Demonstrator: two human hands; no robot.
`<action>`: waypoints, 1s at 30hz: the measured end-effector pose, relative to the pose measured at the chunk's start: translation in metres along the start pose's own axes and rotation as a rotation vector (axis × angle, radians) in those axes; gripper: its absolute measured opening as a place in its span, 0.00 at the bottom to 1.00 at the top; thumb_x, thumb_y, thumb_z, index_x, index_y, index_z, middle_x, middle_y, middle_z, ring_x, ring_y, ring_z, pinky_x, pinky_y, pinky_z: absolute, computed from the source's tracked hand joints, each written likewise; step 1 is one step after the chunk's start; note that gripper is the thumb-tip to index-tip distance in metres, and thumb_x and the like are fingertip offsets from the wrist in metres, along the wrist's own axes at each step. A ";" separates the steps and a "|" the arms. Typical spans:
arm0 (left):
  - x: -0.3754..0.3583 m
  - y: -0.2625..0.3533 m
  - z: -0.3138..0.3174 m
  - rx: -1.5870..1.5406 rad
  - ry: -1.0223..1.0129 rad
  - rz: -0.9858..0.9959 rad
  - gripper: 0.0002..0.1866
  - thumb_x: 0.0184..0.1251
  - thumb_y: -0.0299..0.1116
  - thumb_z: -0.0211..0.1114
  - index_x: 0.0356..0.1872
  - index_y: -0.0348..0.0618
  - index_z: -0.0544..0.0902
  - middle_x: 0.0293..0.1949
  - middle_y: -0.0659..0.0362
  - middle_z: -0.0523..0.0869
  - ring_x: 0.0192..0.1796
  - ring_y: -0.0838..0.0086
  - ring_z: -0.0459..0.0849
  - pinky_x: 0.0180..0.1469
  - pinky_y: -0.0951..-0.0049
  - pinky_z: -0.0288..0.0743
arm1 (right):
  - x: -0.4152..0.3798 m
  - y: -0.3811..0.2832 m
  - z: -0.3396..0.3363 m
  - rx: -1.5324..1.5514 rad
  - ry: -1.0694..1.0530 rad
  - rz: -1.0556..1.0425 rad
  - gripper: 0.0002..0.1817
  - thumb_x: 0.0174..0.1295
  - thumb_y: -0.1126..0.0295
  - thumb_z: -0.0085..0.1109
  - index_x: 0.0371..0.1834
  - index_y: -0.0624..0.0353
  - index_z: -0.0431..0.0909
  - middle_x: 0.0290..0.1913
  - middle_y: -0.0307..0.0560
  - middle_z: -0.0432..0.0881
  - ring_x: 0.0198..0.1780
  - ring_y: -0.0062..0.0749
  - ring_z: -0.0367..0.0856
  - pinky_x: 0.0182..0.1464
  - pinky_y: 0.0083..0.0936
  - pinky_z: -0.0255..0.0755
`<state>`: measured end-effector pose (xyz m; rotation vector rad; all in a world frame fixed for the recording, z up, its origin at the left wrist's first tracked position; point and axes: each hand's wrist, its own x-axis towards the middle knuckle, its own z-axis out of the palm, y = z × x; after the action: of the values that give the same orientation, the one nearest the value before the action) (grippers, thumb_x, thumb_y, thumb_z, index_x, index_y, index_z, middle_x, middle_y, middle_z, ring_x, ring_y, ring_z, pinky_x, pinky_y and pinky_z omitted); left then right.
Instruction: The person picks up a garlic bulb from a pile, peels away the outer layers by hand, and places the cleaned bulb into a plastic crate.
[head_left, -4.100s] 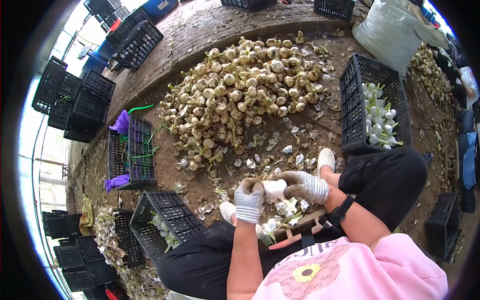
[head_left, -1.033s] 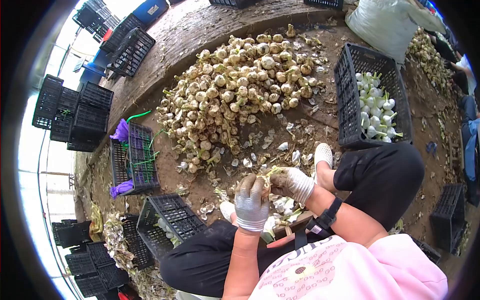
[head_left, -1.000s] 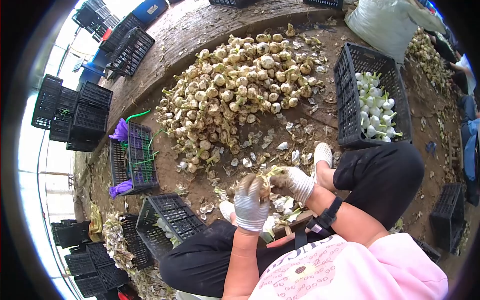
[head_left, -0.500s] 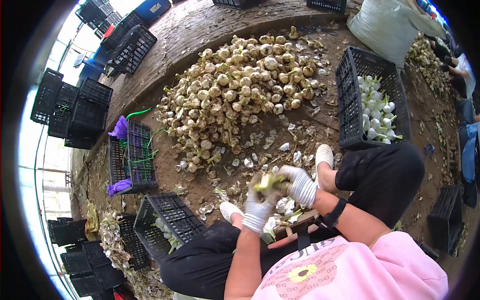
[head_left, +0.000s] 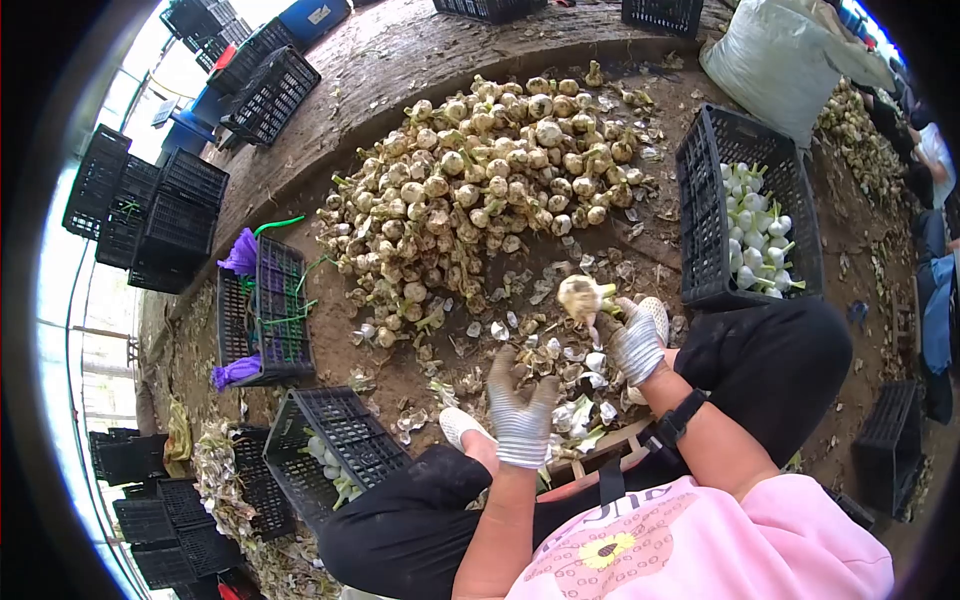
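My right hand (head_left: 636, 342), in a soiled white glove, is closed on the green stem end of a garlic bulb (head_left: 579, 298). The bulb sticks out to the left of the fingers, with brownish outer skin and a loose strip hanging beneath it. My left hand (head_left: 520, 408), gloved the same way, is apart from the bulb, with fingers spread and nothing in them. Below and between the hands lie white peeled garlic bulbs (head_left: 575, 415) and skins. Ahead is a big heap of unpeeled garlic (head_left: 460, 190).
At the right, a black crate (head_left: 697, 215) holds clean white garlic (head_left: 755, 235). Another black crate (head_left: 365, 430) with garlic stands by my left knee. A crate with purple netting (head_left: 238, 255) is farther left. A white sack (head_left: 770, 65) stands behind; another person (head_left: 935, 290) sits at the far right.
My hands have moved apart. The right hand has gone forward and right with a garlic bulb; the left hand has opened and dropped back slightly.
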<state>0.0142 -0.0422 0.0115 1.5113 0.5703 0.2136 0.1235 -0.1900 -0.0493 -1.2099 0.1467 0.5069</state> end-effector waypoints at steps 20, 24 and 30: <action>0.043 -0.024 -0.067 -1.006 0.214 -0.343 0.25 0.62 0.61 0.48 0.39 0.50 0.78 0.32 0.56 0.81 0.24 0.66 0.80 0.20 0.69 0.77 | -0.008 -0.025 0.002 -0.099 -0.311 0.204 0.14 0.58 0.72 0.57 0.47 0.64 0.74 0.40 0.50 0.81 0.40 0.34 0.80 0.38 0.27 0.78; 0.036 -0.025 -0.034 -0.841 0.252 -0.145 0.34 0.58 0.68 0.46 0.42 0.45 0.77 0.33 0.55 0.81 0.32 0.64 0.81 0.35 0.67 0.79 | -0.036 0.000 0.036 -0.567 -0.463 0.145 0.32 0.51 0.69 0.65 0.61 0.64 0.64 0.46 0.48 0.77 0.45 0.28 0.76 0.45 0.23 0.73; 0.014 -0.024 -0.002 -0.332 -0.120 0.150 0.43 0.55 0.65 0.55 0.61 0.37 0.65 0.58 0.55 0.70 0.57 0.69 0.70 0.61 0.68 0.61 | -0.034 -0.007 0.046 0.004 -0.337 0.212 0.33 0.52 0.66 0.67 0.60 0.64 0.62 0.52 0.43 0.73 0.50 0.25 0.72 0.51 0.22 0.69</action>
<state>0.0199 -0.0358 -0.0145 1.2340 0.3073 0.3150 0.0893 -0.1598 -0.0147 -1.0931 -0.0128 0.8877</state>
